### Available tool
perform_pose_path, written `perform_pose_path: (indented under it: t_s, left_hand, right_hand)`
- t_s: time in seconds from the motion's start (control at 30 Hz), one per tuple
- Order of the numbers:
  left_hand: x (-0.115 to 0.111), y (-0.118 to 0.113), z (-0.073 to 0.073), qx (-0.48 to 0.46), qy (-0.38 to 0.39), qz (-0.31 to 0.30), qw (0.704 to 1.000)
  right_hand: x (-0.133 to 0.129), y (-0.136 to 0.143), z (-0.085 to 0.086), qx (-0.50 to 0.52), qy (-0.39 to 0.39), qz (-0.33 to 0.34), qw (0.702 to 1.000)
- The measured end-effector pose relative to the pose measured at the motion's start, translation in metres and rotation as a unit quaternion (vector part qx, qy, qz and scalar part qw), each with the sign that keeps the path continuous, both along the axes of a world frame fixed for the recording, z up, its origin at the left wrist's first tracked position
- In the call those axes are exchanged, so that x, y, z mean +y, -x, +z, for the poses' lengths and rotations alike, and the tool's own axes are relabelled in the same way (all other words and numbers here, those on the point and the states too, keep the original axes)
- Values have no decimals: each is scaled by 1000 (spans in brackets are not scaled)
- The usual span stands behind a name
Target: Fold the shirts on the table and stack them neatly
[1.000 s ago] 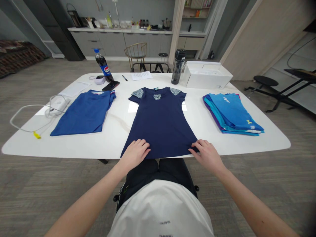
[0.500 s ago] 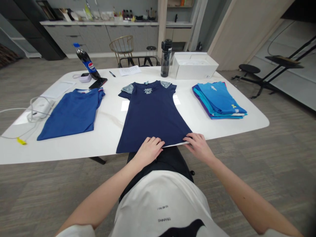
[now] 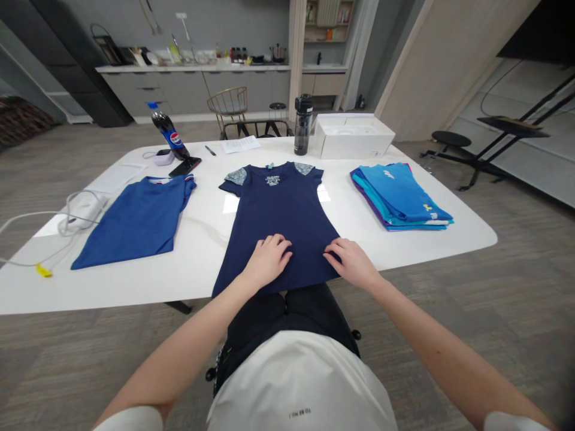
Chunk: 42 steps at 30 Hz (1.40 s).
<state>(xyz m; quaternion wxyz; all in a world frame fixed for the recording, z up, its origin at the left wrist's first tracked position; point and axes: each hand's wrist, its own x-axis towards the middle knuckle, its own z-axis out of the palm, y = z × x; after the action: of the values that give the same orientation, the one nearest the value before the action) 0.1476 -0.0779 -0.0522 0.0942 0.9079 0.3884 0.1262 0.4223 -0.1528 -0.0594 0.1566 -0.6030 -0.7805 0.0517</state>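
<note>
A navy T-shirt [image 3: 283,218] with patterned shoulders lies spread flat, its neck toward the far side and its hem at the near table edge. Over its lower middle is my left hand [image 3: 268,261], fingers loosely bent and thumb apart, with no cloth gripped. My right hand [image 3: 354,261] is at the shirt's lower right side, thumb and fingertips apart above the fabric. Whether the fingertips touch the cloth is hard to tell. A blue folded shirt [image 3: 135,221] rests to the left. On the right lies a stack of folded blue and purple clothes [image 3: 399,197].
The white table [image 3: 202,263] also holds a cola bottle [image 3: 171,134], a phone [image 3: 185,166], a pen [image 3: 210,150], papers [image 3: 241,144], a dark drinking bottle [image 3: 303,126] and a white box [image 3: 354,136]. A power strip with white cables [image 3: 83,209] lies at the far left.
Both hands have come off the hem and moved up over the lower shirt; the right hand has let go of the hem corner. The camera has tilted up slightly.
</note>
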Motion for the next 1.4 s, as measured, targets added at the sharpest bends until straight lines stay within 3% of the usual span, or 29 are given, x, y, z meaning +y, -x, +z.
perform_pose_path:
  t_s: [0.13, 0.3, 0.4, 0.53, 0.67, 0.8, 0.93, 1.1, 1.2, 1.3, 1.4]
  left_hand:
    - [49, 1, -12, 38, -37, 90, 995]
    - [69, 23, -21, 43, -36, 99, 993]
    - [98, 32, -17, 22, -41, 137, 990]
    - [181, 33, -12, -42, -55, 209, 975]
    - [270, 32, -21, -55, -22, 294, 954]
    - [322, 43, -39, 6, 25, 327, 945]
    - [351, 67, -52, 47, 43, 337, 939]
    - [377, 88, -46, 99, 88, 353, 926]
    - [377, 74, -39, 96, 41, 356, 928]
    - [366, 41, -40, 64, -31, 310, 948]
    - [361, 11, -48, 62, 35, 299, 952]
  right_hand:
    - [69, 23, 0, -4, -19, 26, 999]
    - [120, 25, -2, -78, 11, -49, 996]
    - [154, 21, -2, -86, 23, -73, 993]
    - [229, 22, -6, -31, -17, -101, 994]
    - [308, 18, -19, -7, -4, -175, 985]
    - [354, 3, -33, -18, 61, -226, 972]
    - [375, -14, -41, -49, 110, -219, 968]
    - [396, -16, -39, -82, 151, -220, 960]
    - [402, 4, -38, -97, 125, -234, 959]
    - [405, 30, -40, -96, 52, -167, 980]
    - [412, 47, -45, -70, 69, -118, 988]
